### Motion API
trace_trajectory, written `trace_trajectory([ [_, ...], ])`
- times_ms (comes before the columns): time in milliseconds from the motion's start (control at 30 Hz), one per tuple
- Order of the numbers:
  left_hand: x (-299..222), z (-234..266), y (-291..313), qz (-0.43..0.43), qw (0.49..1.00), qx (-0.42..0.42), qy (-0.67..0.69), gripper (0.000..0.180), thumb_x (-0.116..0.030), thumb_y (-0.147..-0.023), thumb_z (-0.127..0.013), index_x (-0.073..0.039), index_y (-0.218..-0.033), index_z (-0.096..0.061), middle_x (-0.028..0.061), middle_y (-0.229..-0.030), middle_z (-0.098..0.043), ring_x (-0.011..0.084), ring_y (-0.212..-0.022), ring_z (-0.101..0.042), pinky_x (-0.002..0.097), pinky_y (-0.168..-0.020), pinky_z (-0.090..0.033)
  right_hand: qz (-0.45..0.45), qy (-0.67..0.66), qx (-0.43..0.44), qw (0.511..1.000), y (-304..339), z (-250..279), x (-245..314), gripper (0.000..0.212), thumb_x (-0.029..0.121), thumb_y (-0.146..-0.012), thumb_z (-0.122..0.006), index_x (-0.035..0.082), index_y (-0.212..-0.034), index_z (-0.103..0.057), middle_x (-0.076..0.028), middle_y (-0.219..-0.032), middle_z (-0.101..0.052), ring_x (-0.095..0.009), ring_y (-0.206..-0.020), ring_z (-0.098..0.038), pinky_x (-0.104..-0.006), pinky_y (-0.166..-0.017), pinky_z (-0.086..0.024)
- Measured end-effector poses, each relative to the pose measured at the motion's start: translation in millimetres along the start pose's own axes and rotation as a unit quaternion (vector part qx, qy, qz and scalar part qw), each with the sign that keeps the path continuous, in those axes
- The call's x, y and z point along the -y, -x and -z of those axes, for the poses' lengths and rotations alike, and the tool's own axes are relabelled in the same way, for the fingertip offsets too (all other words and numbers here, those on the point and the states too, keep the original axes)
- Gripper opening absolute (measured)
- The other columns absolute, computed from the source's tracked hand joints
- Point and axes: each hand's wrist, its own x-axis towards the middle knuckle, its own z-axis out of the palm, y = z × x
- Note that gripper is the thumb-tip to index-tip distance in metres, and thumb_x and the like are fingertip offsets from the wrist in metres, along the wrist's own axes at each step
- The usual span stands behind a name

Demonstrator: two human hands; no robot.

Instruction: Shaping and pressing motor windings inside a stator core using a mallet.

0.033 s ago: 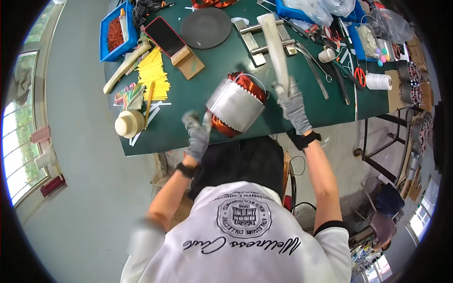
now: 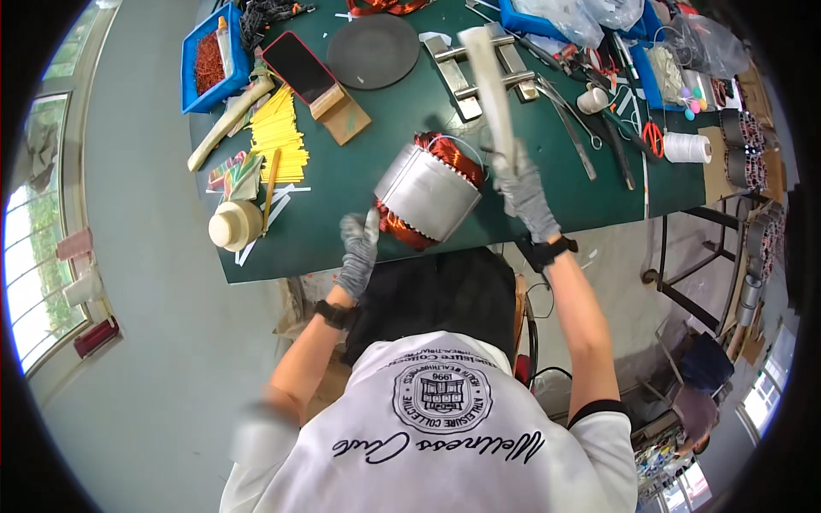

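A motor stator (image 2: 429, 192) with a silver metal shell lies tilted on the green table, copper windings bulging from both ends. My right hand (image 2: 526, 192), in a grey knit glove, is closed round the lower end of a pale wooden stick (image 2: 489, 90). The stick is held upright in the view, to the right of the stator, and looks slightly blurred. At the stator's lower left is my gloved left hand (image 2: 359, 248), thumb and fingers apart with nothing in them. Its thumb is by the lower copper winding (image 2: 402, 228); whether they touch I cannot tell.
Behind the stator stand a dark round disc (image 2: 373, 51), a phone (image 2: 299, 67) on a wooden block (image 2: 344, 118), and a metal frame (image 2: 466, 90). Yellow strips (image 2: 278, 137) and a cream-coloured cup-shaped piece (image 2: 234, 225) lie left. Scissors (image 2: 652, 138), tweezers and a thread spool (image 2: 687, 148) lie right.
My right hand and the stick have shifted slightly left. My left hand has moved a little right and down, beside the winding. The stator stays nearly in place.
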Motion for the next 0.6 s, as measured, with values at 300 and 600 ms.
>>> trace_trajectory([
  [300,22.7,0.0,44.0,0.387,0.869,0.217,0.219,0.055,-0.058,-0.087,-0.041,-0.009,-0.110,-0.052,-0.0056,-0.072,-0.045,0.0051,-0.058,-0.032,0.0196,-0.052,-0.030,-0.076,0.031,-0.073,0.994,35.0,-15.3,5.5,0.055,0.045,-0.085,-0.053,-0.004,-0.111,-0.050,-0.018,-0.081,-0.060,-0.027,-0.072,-0.060,-0.0369,-0.066,-0.048],
  [600,-2.2,9.4,42.3,0.461,0.781,0.205,0.369,0.060,-0.052,-0.083,-0.053,-0.011,-0.125,-0.042,0.0066,-0.119,-0.053,0.0192,-0.104,-0.055,0.0348,-0.086,-0.048,-0.021,0.144,-0.103,0.984,57.3,25.4,45.6,0.038,0.034,-0.084,-0.057,-0.001,-0.097,-0.050,-0.016,-0.056,-0.051,-0.034,-0.050,-0.053,-0.0376,-0.049,-0.043],
])
